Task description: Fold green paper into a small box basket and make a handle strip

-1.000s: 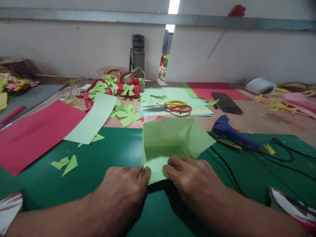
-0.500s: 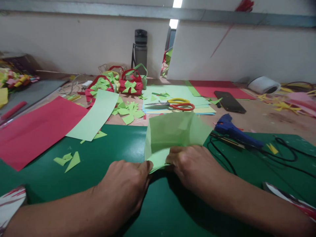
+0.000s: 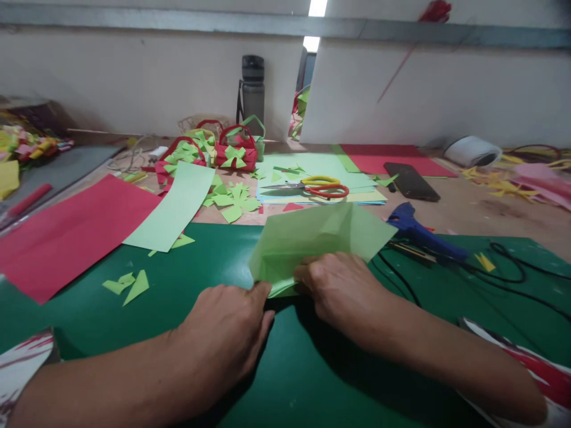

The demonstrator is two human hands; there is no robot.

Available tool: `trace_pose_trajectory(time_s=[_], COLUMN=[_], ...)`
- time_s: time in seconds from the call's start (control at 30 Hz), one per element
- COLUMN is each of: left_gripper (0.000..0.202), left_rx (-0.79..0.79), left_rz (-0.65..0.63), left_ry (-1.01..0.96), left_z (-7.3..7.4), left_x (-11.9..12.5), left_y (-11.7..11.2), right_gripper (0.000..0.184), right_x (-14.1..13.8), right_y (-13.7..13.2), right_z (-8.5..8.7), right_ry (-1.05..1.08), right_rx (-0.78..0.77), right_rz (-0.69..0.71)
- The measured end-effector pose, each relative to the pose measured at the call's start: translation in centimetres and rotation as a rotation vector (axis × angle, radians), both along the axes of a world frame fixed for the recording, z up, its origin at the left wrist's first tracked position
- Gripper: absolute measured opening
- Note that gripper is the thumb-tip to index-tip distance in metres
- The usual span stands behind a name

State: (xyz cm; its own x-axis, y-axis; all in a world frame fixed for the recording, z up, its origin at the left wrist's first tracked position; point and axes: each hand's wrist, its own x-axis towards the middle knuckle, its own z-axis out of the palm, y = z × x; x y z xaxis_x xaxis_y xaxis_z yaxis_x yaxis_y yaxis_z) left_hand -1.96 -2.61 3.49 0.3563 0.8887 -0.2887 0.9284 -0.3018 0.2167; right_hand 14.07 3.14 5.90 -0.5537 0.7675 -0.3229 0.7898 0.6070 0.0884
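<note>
Head view: the left hand [image 3: 232, 318] pinched the near left corner of the folded light-green paper [image 3: 307, 229], thumb lower, partly spread. The right hand [image 3: 341, 282] gripped its near edge, fingertips partly hidden. Paper sat inward of the far edge of the green mat [image 3: 223, 249], back panel raised, right flap splayed toward the blue glue gun [image 3: 419, 232]; contact unclear. Scissors [image 3: 307, 186] lay on sheets beyond that edge. Risks, judged: uneven finger pressure could skew the crease; a hard tug could tear the corner; the flap could catch on the gun.
</note>
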Motion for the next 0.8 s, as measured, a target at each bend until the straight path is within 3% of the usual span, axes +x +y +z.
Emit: trace_pose_trajectory(time_s=[0.8], left_gripper=[0.026], left_rx=[0.024], left_rz=[0.042], left_ry=[-0.073], left_z=[0.38], left_x=[-0.13], left_y=[0.29], right_gripper=[0.015], right_x=[0.05], right_y=[0.4], right_z=[0.17], right_ry=[0.101], right_rx=[-0.027], right_rz=[0.027])
